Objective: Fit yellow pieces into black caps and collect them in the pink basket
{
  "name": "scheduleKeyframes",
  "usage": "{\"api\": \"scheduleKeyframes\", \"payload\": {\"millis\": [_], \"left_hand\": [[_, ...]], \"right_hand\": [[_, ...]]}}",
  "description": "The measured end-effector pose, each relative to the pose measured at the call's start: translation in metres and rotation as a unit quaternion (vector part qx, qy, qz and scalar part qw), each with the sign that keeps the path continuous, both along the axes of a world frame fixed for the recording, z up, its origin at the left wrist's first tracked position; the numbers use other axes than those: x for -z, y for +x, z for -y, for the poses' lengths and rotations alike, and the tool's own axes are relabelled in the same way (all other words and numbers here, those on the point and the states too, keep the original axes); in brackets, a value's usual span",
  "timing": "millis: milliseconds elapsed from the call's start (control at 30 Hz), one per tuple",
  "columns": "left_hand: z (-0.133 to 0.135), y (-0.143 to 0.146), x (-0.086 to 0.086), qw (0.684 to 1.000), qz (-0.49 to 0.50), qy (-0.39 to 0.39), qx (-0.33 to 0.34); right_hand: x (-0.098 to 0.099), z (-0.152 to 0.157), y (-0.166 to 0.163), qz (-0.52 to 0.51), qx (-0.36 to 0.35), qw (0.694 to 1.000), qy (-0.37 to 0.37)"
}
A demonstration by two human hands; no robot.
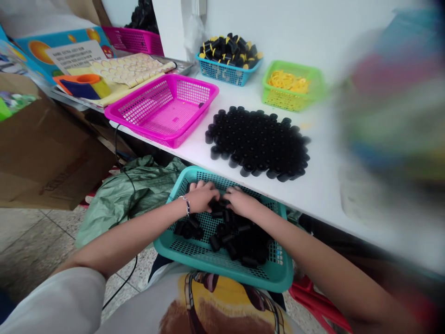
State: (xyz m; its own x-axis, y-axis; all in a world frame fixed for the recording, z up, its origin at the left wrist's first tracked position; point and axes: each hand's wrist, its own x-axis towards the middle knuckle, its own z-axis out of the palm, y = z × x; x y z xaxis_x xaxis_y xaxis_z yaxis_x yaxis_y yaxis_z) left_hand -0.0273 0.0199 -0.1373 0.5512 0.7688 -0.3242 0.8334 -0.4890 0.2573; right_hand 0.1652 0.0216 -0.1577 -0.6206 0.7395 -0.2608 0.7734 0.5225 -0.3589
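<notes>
A teal mesh basket rests on my lap, with loose black plastic caps lying in it, mostly toward its right side. My left hand, with a bracelet at the wrist, reaches into the far part of the basket. Its fingers are curled down onto black caps. Close to its right, my right hand has its fingers bent around caps too; the exact pieces in both grips are partly hidden. On the white table just beyond, many black caps stand upright, packed tightly together.
A pink basket holding a few small bits stands left on the table. Behind are a blue basket of black-and-yellow pieces and a green basket of yellow pieces. A cardboard box stands left. A blurred shape covers the right side.
</notes>
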Motion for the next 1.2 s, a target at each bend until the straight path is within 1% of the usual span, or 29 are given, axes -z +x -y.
{"api": "scheduleKeyframes", "payload": {"millis": [133, 267, 433, 600, 667, 767, 867, 967, 1067, 1200], "left_hand": [[-0.002, -0.001, -0.001, 1.0, -0.004, -0.009, 0.005], [-0.003, -0.002, -0.001, 1.0, -0.004, -0.005, 0.006], [-0.003, -0.003, -0.002, 1.0, -0.019, 0.003, 0.013], [-0.002, -0.003, -0.001, 0.999, -0.035, 0.014, 0.029], [-0.001, -0.003, -0.001, 0.999, -0.037, 0.019, 0.033], [0.0, -0.003, -0.004, 0.998, -0.033, 0.026, 0.036], [-0.002, -0.005, -0.014, 0.999, -0.018, 0.042, 0.015], [-0.008, -0.011, -0.027, 0.997, -0.019, 0.076, -0.027], [-0.012, -0.023, -0.039, 0.99, -0.049, 0.118, -0.055], [-0.007, -0.034, -0.045, 0.986, -0.1, 0.125, -0.036]], "right_hand": [[0.0, 0.0, -0.001, -0.013, 0.013, 1.0, -0.008], [-0.005, -0.003, 0.002, -0.056, 0.041, 0.997, -0.036], [-0.011, -0.006, 0.015, -0.096, 0.086, 0.989, -0.065], [-0.017, -0.004, 0.024, -0.1, 0.112, 0.987, -0.064], [-0.019, -0.001, 0.022, -0.102, 0.103, 0.988, -0.047], [-0.022, 0.008, 0.014, -0.09, 0.054, 0.994, 0.001], [-0.022, 0.017, 0.004, -0.032, -0.003, 0.999, 0.029], [-0.018, 0.022, -0.001, 0.028, -0.031, 0.999, 0.025], [-0.012, 0.02, 0.003, 0.033, -0.025, 0.999, -0.002], [-0.01, 0.018, 0.012, 0.007, 0.0, 1.0, -0.021]]}}
